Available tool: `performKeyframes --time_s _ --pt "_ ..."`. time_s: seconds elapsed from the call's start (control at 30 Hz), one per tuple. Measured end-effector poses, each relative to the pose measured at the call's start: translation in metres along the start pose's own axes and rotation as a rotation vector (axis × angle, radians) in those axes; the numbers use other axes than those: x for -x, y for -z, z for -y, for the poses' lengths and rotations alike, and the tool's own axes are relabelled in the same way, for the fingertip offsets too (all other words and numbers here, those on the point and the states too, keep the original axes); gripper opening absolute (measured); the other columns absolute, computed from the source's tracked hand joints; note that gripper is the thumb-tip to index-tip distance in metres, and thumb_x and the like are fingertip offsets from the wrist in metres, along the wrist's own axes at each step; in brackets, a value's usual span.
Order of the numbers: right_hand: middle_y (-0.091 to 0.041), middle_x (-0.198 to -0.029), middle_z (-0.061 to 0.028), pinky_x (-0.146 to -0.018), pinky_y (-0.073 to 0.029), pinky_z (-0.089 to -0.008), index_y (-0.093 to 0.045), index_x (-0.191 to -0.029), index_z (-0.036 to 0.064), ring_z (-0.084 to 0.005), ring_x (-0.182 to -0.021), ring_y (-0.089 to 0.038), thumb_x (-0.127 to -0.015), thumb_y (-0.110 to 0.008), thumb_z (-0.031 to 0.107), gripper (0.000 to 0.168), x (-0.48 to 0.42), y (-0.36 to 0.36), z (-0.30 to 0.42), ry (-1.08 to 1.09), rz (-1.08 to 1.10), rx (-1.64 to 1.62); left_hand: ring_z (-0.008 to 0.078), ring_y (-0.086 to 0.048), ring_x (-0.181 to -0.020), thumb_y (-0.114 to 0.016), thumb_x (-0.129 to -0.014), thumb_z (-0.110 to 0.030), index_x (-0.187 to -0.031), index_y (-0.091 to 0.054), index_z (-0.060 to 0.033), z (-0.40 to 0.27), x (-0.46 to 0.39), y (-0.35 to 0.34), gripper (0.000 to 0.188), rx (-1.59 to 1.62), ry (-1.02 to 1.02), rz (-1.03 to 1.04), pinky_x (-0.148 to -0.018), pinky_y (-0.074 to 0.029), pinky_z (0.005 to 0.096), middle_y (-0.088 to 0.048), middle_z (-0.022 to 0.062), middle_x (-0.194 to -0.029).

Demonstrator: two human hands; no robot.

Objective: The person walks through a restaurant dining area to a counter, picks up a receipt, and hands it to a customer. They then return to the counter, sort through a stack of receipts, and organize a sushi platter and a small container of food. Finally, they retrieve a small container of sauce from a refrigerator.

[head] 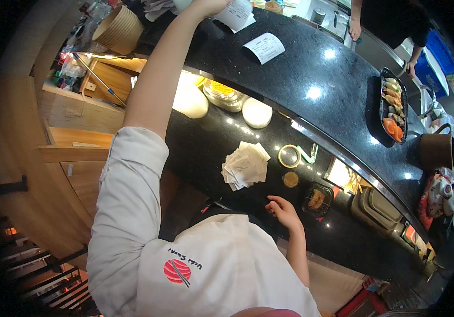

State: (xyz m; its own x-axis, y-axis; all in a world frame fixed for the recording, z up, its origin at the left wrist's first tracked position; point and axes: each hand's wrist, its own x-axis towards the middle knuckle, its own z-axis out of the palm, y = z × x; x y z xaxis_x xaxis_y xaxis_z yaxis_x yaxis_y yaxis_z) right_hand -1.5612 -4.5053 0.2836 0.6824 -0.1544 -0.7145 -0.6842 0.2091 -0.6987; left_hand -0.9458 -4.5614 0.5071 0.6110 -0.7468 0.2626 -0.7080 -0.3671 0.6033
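Observation:
My left arm reaches across to the raised black counter. At the picture's upper rim my left hand (210, 5) touches a curled printed paper slip (235, 14); its fingertips are cut off, so the grip is unclear. A second printed slip (265, 47) lies on the raised counter. My right hand (283, 212) hovers near the lower counter, fingers loosely bent and apart, holding nothing. Beside it are a small black tray with food (317, 199) and a round brownish disc (290, 179). Farther left lies a loose pile of paper slips (246, 166), near a tape roll (289, 156).
A black platter of sushi (394, 109) stands on the raised counter (302, 67), near a brown pot (437, 150) and a cat figurine (442, 194). Stacked paper tubs (119, 29) stand at upper left. Across the counter is another person (389, 23). White round lids (257, 112) sit under the ledge.

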Motion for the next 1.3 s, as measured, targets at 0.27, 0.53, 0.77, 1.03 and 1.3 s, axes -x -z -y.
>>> performKeyframes --time_s 0.27,0.53,0.77,1.03,1.3 --pt "-0.069 -0.097 -0.0048 -0.072 -0.049 -0.0266 -0.058 -0.128 0.006 -0.0109 -0.084 -0.061 -0.099 -0.053 0.023 0.034 -0.004 0.001 0.006 0.114 -0.024 -0.028 0.0168 -0.06 -0.082 -0.053 -0.084 -0.007 -0.102 -0.065 0.0017 -0.084 0.004 0.043 0.024 0.109 -0.336 0.285 -0.077 -0.049 0.0325 -0.067 0.0068 -0.089" --pt "-0.069 -0.099 -0.0042 -0.072 -0.048 -0.0262 -0.057 -0.129 0.005 -0.0112 -0.086 -0.061 -0.099 -0.053 0.023 0.034 0.007 0.001 -0.001 0.139 -0.089 -0.112 0.0295 -0.061 -0.11 -0.057 -0.086 -0.029 -0.111 -0.066 -0.0123 -0.206 0.08 -0.079 0.032 -0.564 -0.756 0.426 -0.096 -0.047 0.0482 -0.064 0.0131 -0.106" --pt "-0.069 -0.099 -0.0049 -0.071 -0.048 -0.0258 -0.057 -0.128 0.004 -0.0114 -0.085 -0.061 -0.099 -0.053 0.022 0.035 0.014 -0.003 -0.014 0.127 -0.092 -0.134 0.0254 -0.05 -0.125 -0.061 -0.086 -0.017 -0.117 -0.064 -0.0182 -0.197 0.132 -0.134 0.031 -0.445 -0.897 0.076 -0.114 -0.028 0.0527 -0.052 0.0103 -0.134" --pt "-0.069 -0.099 -0.005 -0.072 -0.048 -0.0272 -0.057 -0.128 0.007 -0.0122 -0.086 -0.062 -0.099 -0.053 0.023 0.034 0.007 0.003 -0.015 0.097 -0.077 -0.106 0.0308 -0.06 -0.107 -0.055 -0.078 -0.009 -0.118 -0.063 -0.0096 -0.113 0.068 -0.051 0.041 -0.584 -0.411 0.021 -0.093 -0.046 0.0426 -0.065 0.0149 -0.113" --pt "-0.069 -0.098 -0.0044 -0.074 -0.049 -0.0275 -0.058 -0.128 0.007 -0.0121 -0.087 -0.063 -0.098 -0.055 0.024 0.035 -0.001 0.007 0.001 0.085 -0.077 -0.045 0.0307 -0.043 -0.13 -0.061 -0.077 -0.01 -0.13 -0.055 -0.0155 -0.02 0.038 -0.015 0.054 -0.985 -0.542 0.123 -0.11 -0.034 0.0402 -0.053 0.013 -0.135"
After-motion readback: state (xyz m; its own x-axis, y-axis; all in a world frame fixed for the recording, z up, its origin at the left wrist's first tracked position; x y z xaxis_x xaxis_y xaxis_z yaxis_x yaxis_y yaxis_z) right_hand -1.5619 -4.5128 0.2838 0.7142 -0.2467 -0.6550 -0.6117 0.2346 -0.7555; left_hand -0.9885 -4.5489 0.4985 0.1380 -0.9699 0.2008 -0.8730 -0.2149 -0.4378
